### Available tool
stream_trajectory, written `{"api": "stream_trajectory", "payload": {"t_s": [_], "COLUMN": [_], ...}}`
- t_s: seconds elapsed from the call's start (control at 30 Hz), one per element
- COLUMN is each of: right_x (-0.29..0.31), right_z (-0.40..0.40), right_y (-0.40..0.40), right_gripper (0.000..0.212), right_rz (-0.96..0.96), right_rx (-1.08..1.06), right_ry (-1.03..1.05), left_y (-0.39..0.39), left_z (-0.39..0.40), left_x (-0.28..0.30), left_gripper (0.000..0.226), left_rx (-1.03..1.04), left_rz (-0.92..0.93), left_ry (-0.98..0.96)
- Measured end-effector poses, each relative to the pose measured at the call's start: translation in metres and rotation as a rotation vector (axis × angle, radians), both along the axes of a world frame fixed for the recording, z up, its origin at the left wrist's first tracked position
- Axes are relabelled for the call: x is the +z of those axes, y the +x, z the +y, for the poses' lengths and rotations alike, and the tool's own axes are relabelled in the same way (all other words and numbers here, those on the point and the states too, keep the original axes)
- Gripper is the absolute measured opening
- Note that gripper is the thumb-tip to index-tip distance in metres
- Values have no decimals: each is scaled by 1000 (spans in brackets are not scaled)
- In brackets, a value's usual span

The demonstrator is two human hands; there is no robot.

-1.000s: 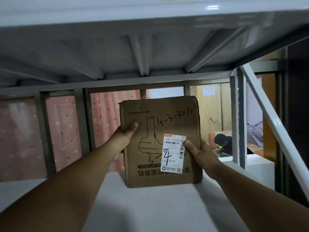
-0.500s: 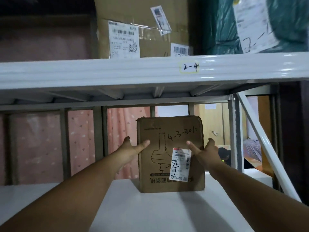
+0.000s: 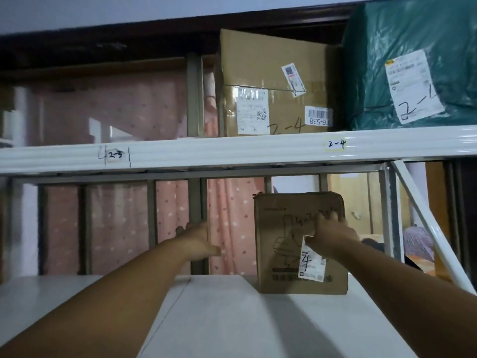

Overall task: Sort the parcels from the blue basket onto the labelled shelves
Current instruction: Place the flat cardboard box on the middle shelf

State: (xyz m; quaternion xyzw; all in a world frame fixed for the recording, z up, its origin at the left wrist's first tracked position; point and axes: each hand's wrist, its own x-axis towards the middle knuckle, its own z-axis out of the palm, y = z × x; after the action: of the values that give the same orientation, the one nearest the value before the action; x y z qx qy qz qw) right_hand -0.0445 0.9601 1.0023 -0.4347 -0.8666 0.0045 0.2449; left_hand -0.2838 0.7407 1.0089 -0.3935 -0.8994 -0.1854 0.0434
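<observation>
The small cardboard parcel (image 3: 284,244) is standing upright on the white lower shelf (image 3: 219,306), and the right hand (image 3: 333,236) is pressing against its front face, fingers lying over the handwritten number. Left of the parcel, the left hand (image 3: 197,242) is hanging open in the air, touching nothing. Above the parcel, a larger brown box (image 3: 271,73) and a green-wrapped package (image 3: 413,34) are sitting on the beam marked 2-4 (image 3: 336,144).

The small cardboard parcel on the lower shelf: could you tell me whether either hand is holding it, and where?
The right hand touches the small cardboard parcel on its upper front face; whether it grips cannot be told. The left hand is off it, holding nothing.
</observation>
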Motion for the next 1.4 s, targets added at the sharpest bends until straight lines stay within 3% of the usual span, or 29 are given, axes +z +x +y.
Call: {"api": "stream_trajectory", "payload": {"t_s": [0.13, 0.5, 0.63, 0.77, 0.87, 1.17, 1.23, 1.33, 1.4], "right_x": [12, 17, 10, 2, -6, -61, -82, -115, -142], "right_z": [-48, -212, -281, -337, -381, -515, -543, -579, -604], "right_y": [-30, -125, -152, -175, -188, -230, -238, -249, -256], "right_gripper": [87, 65, 74, 77, 73, 71, 66, 65, 68], "right_rz": [-74, -202, -327, -352, -357, -382, -403, -449, -501], "right_rx": [112, 550, 718, 862, 984, 1266, 1313, 1367, 1413], "right_ry": [-27, 16, 31, 87, 109, 109, 107, 107, 67], "left_y": [-16, -39, -45, -54, -52, -45, -15, 7, 18], "left_z": [-51, -225, -299, -369, -417, -545, -561, -585, -610], "left_x": [10, 18, 8, -4, -15, -72, -84, -110, -138], "left_gripper": [123, 109, 98, 119, 107, 133, 118, 57, 49], "left_rx": [105, 270, 375, 468, 540, 707, 764, 817, 835], "left_rz": [46, 64, 67, 29, 11, -114, -109, -158, -219], "left_ry": [-52, -74, -112, -89, -99, -55, -65, -44, -54]}}
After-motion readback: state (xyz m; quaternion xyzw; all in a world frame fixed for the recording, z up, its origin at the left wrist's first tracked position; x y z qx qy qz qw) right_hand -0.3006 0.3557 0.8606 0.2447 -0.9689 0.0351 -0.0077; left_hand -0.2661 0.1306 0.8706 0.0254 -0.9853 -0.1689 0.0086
